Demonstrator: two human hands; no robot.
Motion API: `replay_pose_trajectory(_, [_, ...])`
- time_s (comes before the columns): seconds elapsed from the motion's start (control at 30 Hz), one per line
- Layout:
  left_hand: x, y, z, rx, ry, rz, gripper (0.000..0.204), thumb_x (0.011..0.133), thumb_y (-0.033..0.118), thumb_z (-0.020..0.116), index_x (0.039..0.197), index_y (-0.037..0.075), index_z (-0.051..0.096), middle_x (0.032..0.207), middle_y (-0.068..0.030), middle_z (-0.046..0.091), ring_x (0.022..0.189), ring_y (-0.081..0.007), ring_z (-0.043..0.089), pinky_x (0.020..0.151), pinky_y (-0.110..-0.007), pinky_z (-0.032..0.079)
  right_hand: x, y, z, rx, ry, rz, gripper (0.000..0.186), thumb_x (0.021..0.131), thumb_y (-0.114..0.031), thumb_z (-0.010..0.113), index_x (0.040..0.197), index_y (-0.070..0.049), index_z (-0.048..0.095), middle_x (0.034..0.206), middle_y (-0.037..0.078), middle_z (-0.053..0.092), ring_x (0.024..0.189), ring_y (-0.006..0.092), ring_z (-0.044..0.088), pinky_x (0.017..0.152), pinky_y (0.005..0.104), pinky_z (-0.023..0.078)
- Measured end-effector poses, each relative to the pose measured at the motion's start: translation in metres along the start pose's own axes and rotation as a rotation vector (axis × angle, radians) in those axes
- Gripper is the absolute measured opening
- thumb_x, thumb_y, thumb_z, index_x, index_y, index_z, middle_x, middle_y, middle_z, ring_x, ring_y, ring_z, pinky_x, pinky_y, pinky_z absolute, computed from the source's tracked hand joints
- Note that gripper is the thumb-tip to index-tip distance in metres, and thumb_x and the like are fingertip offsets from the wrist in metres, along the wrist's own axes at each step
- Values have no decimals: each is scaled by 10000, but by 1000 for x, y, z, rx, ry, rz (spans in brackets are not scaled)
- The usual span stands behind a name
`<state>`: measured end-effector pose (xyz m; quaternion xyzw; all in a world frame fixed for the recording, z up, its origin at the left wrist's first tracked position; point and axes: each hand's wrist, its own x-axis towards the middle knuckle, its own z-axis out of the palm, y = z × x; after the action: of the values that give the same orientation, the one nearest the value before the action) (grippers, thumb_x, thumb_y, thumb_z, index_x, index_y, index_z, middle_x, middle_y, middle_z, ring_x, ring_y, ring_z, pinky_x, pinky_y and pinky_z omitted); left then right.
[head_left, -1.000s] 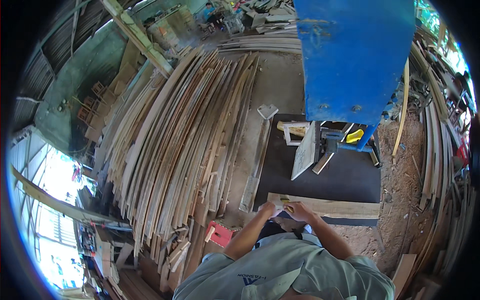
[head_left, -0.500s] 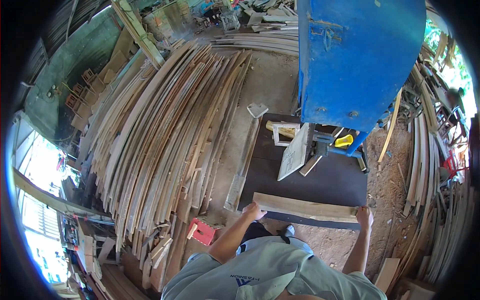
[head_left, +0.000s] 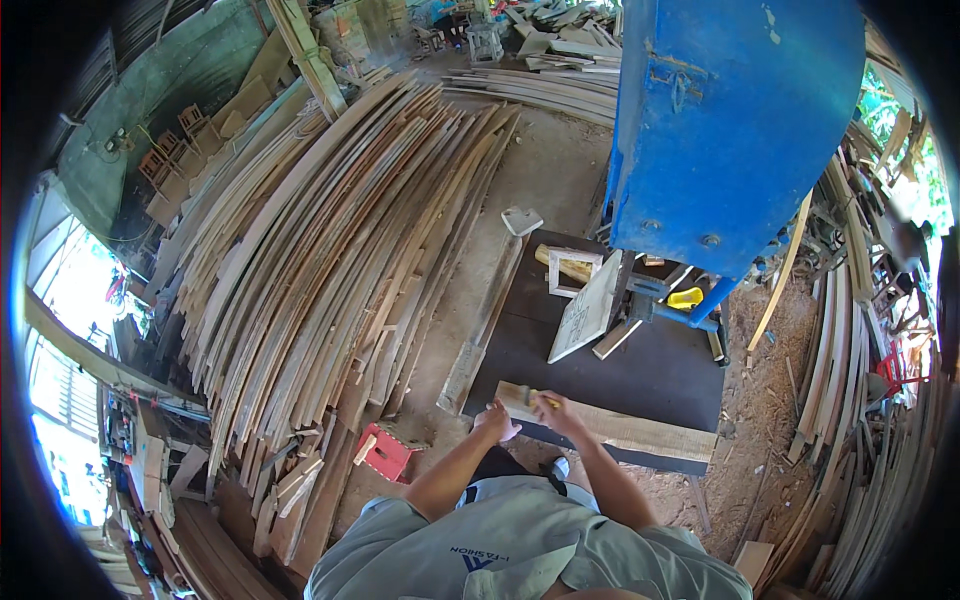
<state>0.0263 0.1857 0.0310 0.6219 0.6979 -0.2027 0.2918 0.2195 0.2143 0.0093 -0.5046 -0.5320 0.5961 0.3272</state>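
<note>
A long wooden board (head_left: 640, 425) lies along the near edge of the dark brown table (head_left: 640, 372), in front of me. My left hand (head_left: 496, 421) is closed at the left end of the board, its fingers at the near corner. Close beside it, my right hand (head_left: 560, 412) is over the top of the board, fingers closed around a small yellowish thing too small to make out. The board's right end has no hand on it.
A tall blue machine (head_left: 735, 130) stands over the table's far side. On the table are a white panel (head_left: 586, 312), a small wooden frame (head_left: 573, 272) and a yellow object (head_left: 685, 299). Long planks (head_left: 320, 260) are piled left, near a red stool (head_left: 388, 452). Sawdust covers the floor at right.
My right hand has left the board's right end and moved left, close to my left hand. The left hand stays at the left end; the view has shifted slightly.
</note>
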Motion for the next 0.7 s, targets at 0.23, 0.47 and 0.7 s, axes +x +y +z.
replay_pose_trajectory(0.23, [-1,-16,13,-103,54,-27,1060,857,602,598,1510,-74,108,1495,-275,340,1282,-382,509,1013,-439,480,-18,2,-34,275,38,177,294,982,-268,579,1107,-13,656,828,84,693,632,140,647,589,266,517])
replay_pose_trajectory(0.47, [-9,-6,11,-70,82,2,1034,880,533,616,1493,-115,92,1504,-340,255,1176,-351,605,903,-384,551,-128,20,-243,3,566,343,297,924,-301,603,1033,-35,680,842,130,712,668,187,682,554,319,543])
replay_pose_trajectory(0.7, [-4,0,5,-35,51,-4,1051,876,550,618,1496,-114,88,1496,-332,276,1170,-341,610,912,-384,544,-144,6,-241,-1071,478,320,275,932,-296,500,995,-112,694,987,205,693,945,435,647,807,529,519])
